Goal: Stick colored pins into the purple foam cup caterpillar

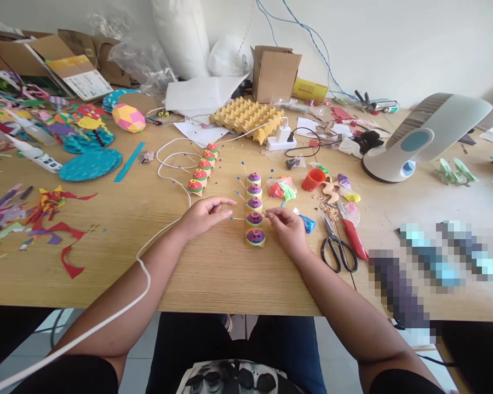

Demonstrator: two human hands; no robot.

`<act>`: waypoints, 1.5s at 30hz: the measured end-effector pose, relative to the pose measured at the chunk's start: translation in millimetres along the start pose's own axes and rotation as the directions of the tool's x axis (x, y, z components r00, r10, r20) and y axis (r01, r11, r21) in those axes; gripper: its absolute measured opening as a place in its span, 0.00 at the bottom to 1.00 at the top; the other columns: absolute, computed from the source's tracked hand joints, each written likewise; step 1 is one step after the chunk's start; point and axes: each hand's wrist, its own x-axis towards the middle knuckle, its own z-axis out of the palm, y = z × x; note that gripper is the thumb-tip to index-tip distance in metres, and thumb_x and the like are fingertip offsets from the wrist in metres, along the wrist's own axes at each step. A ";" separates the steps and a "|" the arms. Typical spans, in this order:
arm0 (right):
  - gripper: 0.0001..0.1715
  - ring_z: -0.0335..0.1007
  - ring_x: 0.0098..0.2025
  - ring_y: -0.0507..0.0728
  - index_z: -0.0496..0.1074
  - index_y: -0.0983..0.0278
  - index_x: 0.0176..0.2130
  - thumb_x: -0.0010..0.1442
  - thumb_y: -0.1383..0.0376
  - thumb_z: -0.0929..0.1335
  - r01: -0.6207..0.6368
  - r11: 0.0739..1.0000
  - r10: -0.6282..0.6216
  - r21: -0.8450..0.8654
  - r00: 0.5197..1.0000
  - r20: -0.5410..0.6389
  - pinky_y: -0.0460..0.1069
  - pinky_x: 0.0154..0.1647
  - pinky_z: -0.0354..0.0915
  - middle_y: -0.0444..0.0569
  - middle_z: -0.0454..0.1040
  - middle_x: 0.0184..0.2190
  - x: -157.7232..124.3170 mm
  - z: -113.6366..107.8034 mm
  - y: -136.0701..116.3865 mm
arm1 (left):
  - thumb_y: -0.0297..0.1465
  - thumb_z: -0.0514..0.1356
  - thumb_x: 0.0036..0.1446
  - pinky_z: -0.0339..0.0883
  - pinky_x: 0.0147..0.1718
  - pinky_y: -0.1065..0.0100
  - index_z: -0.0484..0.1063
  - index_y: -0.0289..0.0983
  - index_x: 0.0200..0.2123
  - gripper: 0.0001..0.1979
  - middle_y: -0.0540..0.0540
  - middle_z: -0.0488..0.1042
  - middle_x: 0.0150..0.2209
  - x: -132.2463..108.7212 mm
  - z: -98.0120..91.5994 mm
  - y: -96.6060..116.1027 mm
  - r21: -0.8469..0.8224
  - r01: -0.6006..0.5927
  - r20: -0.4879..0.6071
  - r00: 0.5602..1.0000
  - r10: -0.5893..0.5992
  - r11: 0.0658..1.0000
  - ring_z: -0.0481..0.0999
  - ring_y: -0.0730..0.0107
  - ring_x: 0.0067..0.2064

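A row of egg-carton cups (254,219) stands in front of me, topped with purple, each with a small face and an orange ring. Thin sticks with blue ends poke out of its sides. My right hand (288,227) pinches what looks like a thin stick at the right side of the row, by the second cup from the near end; the fingers mostly hide it. To the left of the row, my left hand (207,214) hovers with its fingers stretched, holding nothing. A similar row with red and green tops (203,171) sits farther back on the left.
Black-handled scissors (337,249), a red-handled knife (353,235) and a red cup (313,179) lie right. A yellow egg tray (248,117), power strip (281,141) and white lamp-like device (423,137) stand behind. A white cable (148,273) crosses my left arm. Paper scraps (36,219) cover the left.
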 end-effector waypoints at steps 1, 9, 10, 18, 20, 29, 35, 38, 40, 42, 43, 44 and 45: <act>0.15 0.76 0.37 0.58 0.79 0.62 0.34 0.55 0.53 0.73 0.000 1.000 0.000 -0.004 1.000 0.000 0.52 0.40 0.70 0.51 0.82 0.35 -0.1 -0.2 -0.2 | 0.43 0.65 0.55 0.55 0.29 0.71 0.77 0.41 0.51 0.22 0.55 0.55 0.27 -0.6 -0.3 0.2 0.030 0.006 0.016 1.000 -0.006 1.000 0.58 0.75 0.27; 0.14 0.77 0.38 0.58 0.79 0.61 0.34 0.55 0.53 0.73 0.006 1.000 -0.006 0.016 1.000 -0.006 0.52 0.41 0.71 0.50 0.82 0.37 -0.4 1.3 -0.9 | 0.42 0.68 0.51 0.59 0.34 0.68 0.78 0.41 0.44 0.19 0.50 0.69 0.33 -6.5 19.3 7.2 0.485 -0.082 0.029 0.997 0.077 0.871 0.68 0.69 0.34; 0.14 0.77 0.38 0.58 0.79 0.61 0.34 0.55 0.53 0.73 0.005 1.000 -0.005 0.019 1.000 -0.006 0.52 0.41 0.71 0.50 0.82 0.37 -0.6 1.5 -1.3 | 0.41 0.68 0.51 0.60 0.35 0.68 0.78 0.41 0.47 0.20 0.50 0.70 0.35 -6.1 23.1 7.2 0.487 -0.083 0.019 0.996 0.085 0.869 0.69 0.68 0.35; 0.14 0.75 0.35 0.57 0.79 0.63 0.33 0.55 0.55 0.72 -0.023 0.998 0.021 -0.052 0.999 -0.039 0.50 0.36 0.68 0.50 0.82 0.37 -0.2 -1.0 -5.9 | 0.43 0.70 0.50 0.64 0.37 0.67 0.78 0.43 0.50 0.24 0.48 0.73 0.39 1.8 36.8 0.8 0.491 -0.089 -0.008 0.994 0.107 0.866 0.72 0.67 0.37; 0.14 0.73 0.33 0.56 0.79 0.63 0.34 0.55 0.55 0.72 -0.032 0.997 0.028 -0.076 0.998 -0.055 0.49 0.34 0.66 0.50 0.82 0.34 0.1 -1.5 -5.3 | 0.44 0.70 0.50 0.64 0.37 0.67 0.78 0.43 0.50 0.24 0.48 0.73 0.39 3.3 37.1 -0.8 0.495 -0.093 -0.002 0.994 0.107 0.864 0.72 0.67 0.37; 0.15 0.69 0.28 0.54 0.81 0.64 0.35 0.54 0.55 0.72 -0.088 0.988 0.077 -0.126 0.993 -0.085 0.48 0.29 0.62 0.49 0.81 0.30 2.5 -2.8 -1.2 | 0.44 0.69 0.52 0.63 0.37 0.67 0.79 0.44 0.51 0.23 0.49 0.71 0.36 6.5 37.4 -1.2 0.485 -0.104 0.032 0.994 0.102 0.868 0.72 0.67 0.37; 0.15 0.74 0.33 0.57 0.81 0.63 0.35 0.54 0.55 0.72 -0.094 0.992 0.087 -0.089 0.993 -0.078 0.50 0.34 0.66 0.51 0.82 0.34 1.4 -0.8 -1.0 | 0.43 0.69 0.52 0.63 0.37 0.67 0.79 0.45 0.52 0.24 0.49 0.70 0.36 7.3 35.8 -1.9 0.471 -0.115 0.045 0.993 0.107 0.874 0.72 0.67 0.37; 0.15 0.75 0.34 0.58 0.81 0.63 0.35 0.54 0.54 0.72 -0.099 0.991 0.094 -0.084 0.994 -0.060 0.50 0.34 0.66 0.51 0.83 0.35 0.5 -0.1 -0.5 | 0.43 0.70 0.52 0.63 0.38 0.67 0.79 0.46 0.52 0.23 0.49 0.70 0.36 7.8 33.8 -4.0 0.450 -0.130 0.060 0.992 0.116 0.883 0.72 0.66 0.38; 0.15 0.74 0.33 0.57 0.81 0.63 0.35 0.54 0.54 0.72 -0.099 0.991 0.095 -0.085 0.994 -0.047 0.50 0.34 0.66 0.50 0.82 0.34 0.3 0.0 0.1 | 0.43 0.70 0.52 0.63 0.37 0.67 0.79 0.47 0.52 0.23 0.49 0.69 0.36 8.2 32.3 -5.1 0.445 -0.133 0.071 0.991 0.113 0.885 0.72 0.66 0.38; 0.16 0.73 0.32 0.57 0.81 0.63 0.36 0.54 0.54 0.72 -0.096 0.992 0.094 -0.086 0.995 -0.032 0.50 0.33 0.65 0.50 0.82 0.34 0.1 0.0 0.7 | 0.42 0.70 0.52 0.63 0.37 0.68 0.79 0.48 0.52 0.23 0.49 0.69 0.36 8.6 30.7 -6.0 0.444 -0.139 0.082 0.990 0.114 0.885 0.72 0.67 0.38; 0.16 0.73 0.32 0.56 0.81 0.63 0.36 0.54 0.54 0.72 -0.097 0.992 0.095 -0.086 0.995 -0.025 0.50 0.32 0.64 0.50 0.82 0.34 0.0 0.1 0.9 | 0.42 0.69 0.53 0.63 0.37 0.68 0.79 0.48 0.52 0.22 0.49 0.69 0.36 8.9 29.9 -6.4 0.443 -0.144 0.089 0.989 0.116 0.885 0.72 0.67 0.38; 0.16 0.72 0.32 0.56 0.82 0.63 0.36 0.54 0.54 0.72 -0.099 0.991 0.098 -0.087 0.995 -0.020 0.49 0.32 0.63 0.50 0.82 0.34 -0.1 0.2 1.1 | 0.41 0.69 0.53 0.63 0.37 0.68 0.79 0.47 0.52 0.22 0.49 0.70 0.36 9.2 29.2 -6.8 0.442 -0.150 0.096 0.988 0.119 0.885 0.72 0.67 0.39; 0.16 0.71 0.31 0.55 0.82 0.63 0.36 0.54 0.54 0.72 -0.103 0.991 0.102 -0.088 0.995 -0.015 0.49 0.31 0.63 0.49 0.81 0.33 -0.3 0.4 1.2 | 0.41 0.69 0.53 0.63 0.38 0.68 0.79 0.47 0.52 0.22 0.49 0.70 0.36 9.5 28.4 -7.2 0.441 -0.155 0.102 0.987 0.122 0.884 0.72 0.67 0.39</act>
